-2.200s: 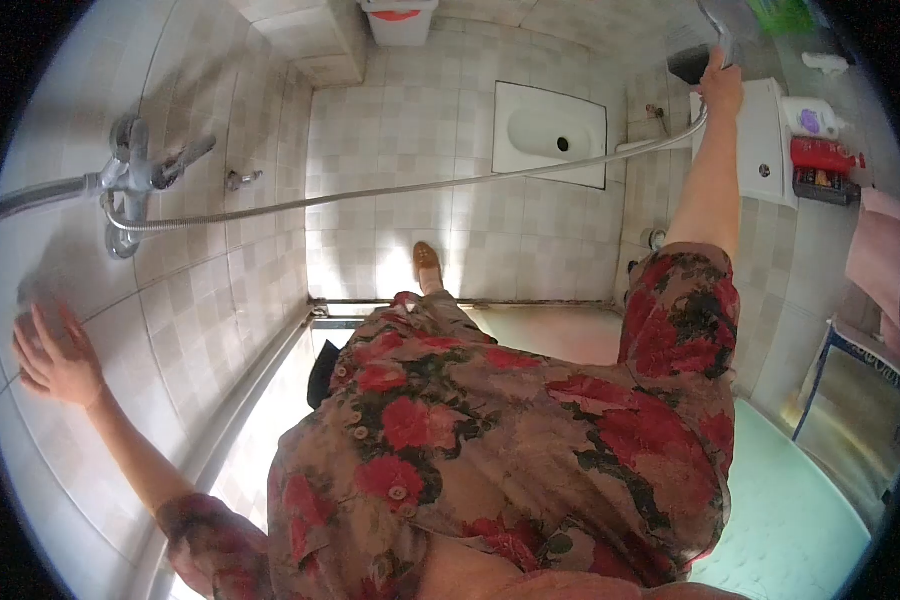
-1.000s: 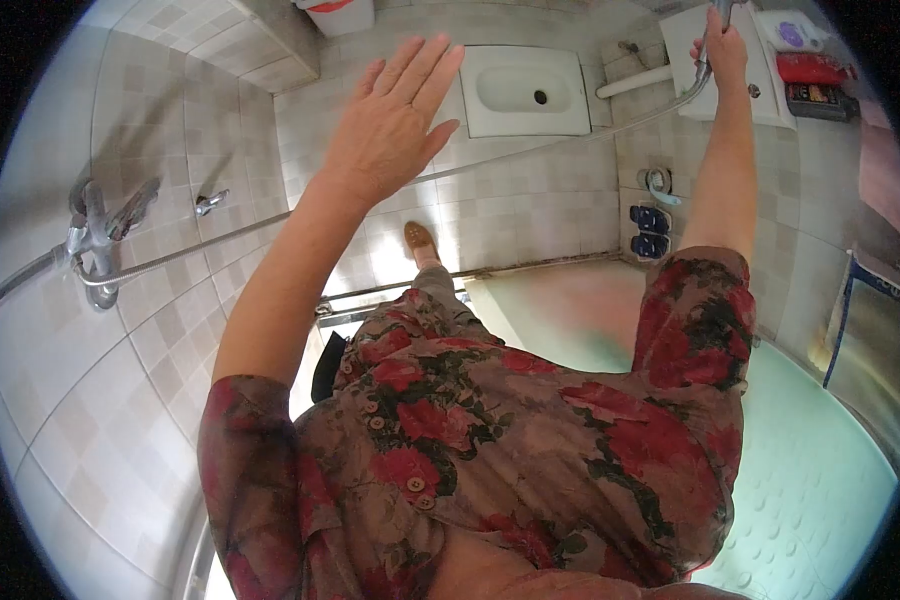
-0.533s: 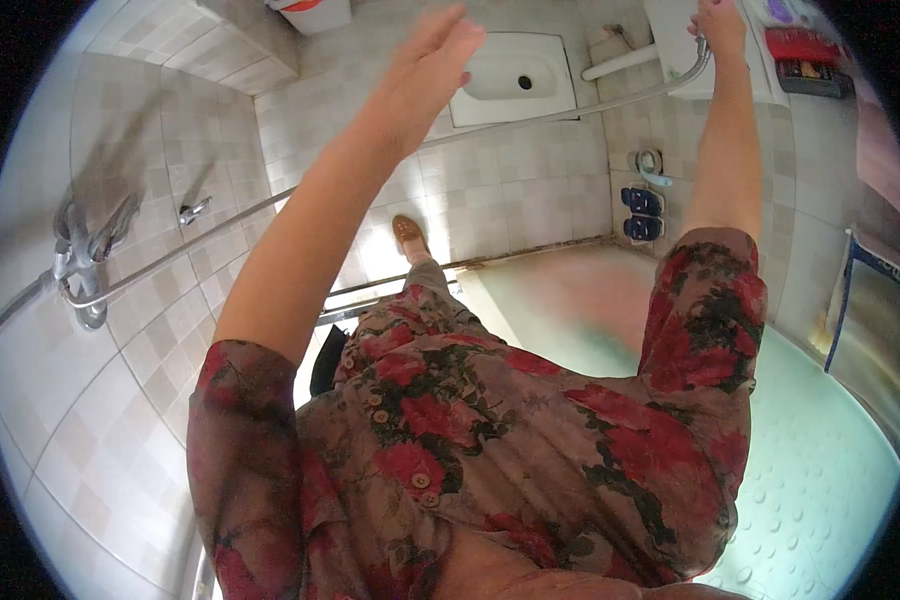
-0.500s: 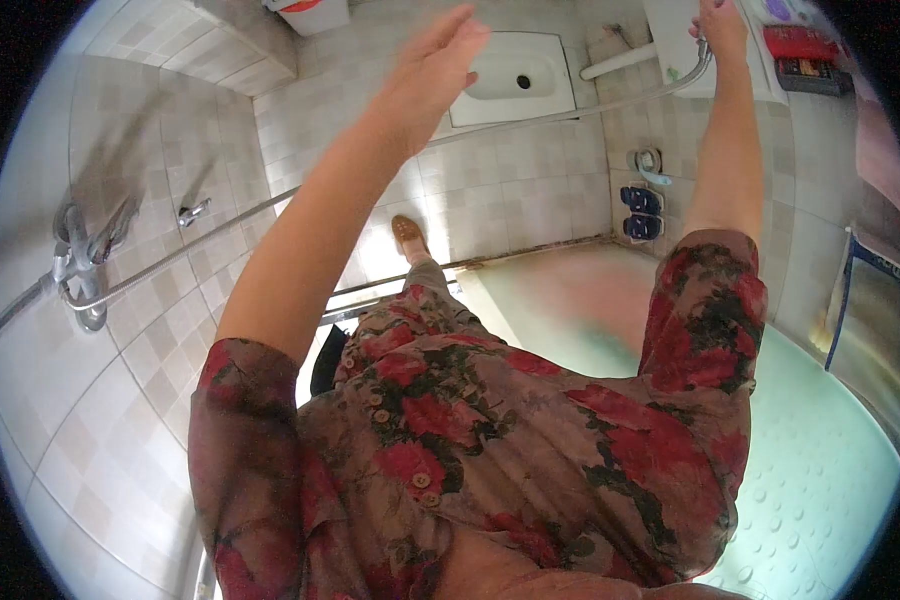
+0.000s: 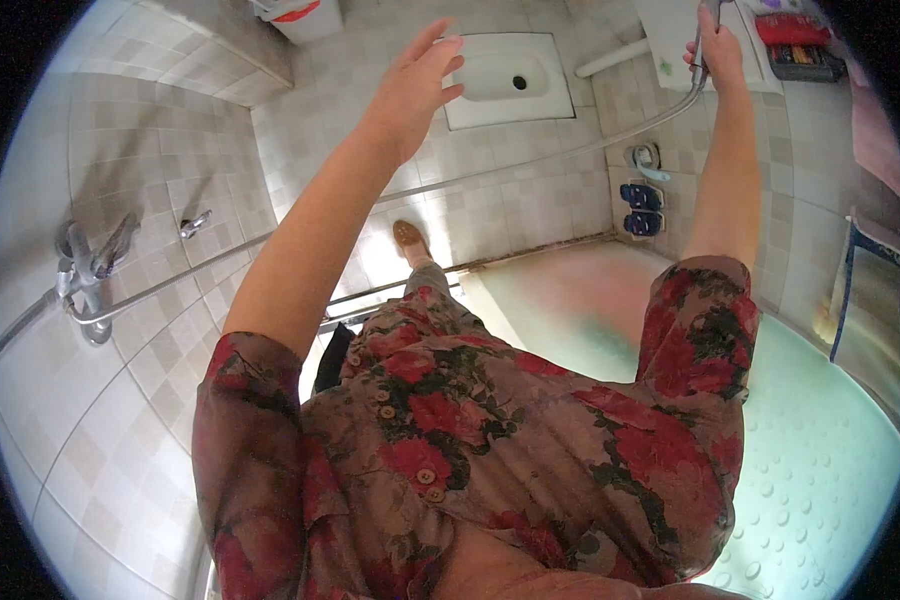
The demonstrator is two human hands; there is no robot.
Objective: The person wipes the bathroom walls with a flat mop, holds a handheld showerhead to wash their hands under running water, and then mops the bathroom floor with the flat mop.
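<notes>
My right hand (image 5: 722,58), at the upper right, is closed around the grey handle of a hand shower (image 5: 701,50). The top of the handle runs out of view, so the spray head is hidden. From its lower end a silver shower hose (image 5: 530,167) sags across the room to a chrome mixer tap (image 5: 88,285) on the left wall, passing behind my left forearm. My left hand (image 5: 415,90) is held out empty with its fingers apart, beside a white squat toilet (image 5: 485,112) set in the tiled floor.
Two dark blue slippers (image 5: 642,208) are against the right wall, below a chrome fitting (image 5: 645,160). A small tap (image 5: 195,222) is on the left wall. A white bucket (image 5: 305,20) stands at the back. Greenish glass (image 5: 800,480) curves along my right. A white pipe (image 5: 610,58) runs near the toilet.
My right hand appears slightly lower in view, and more of the shower handle shows. My left hand has shifted a little left and its fingers have spread. The hose hangs lower.
</notes>
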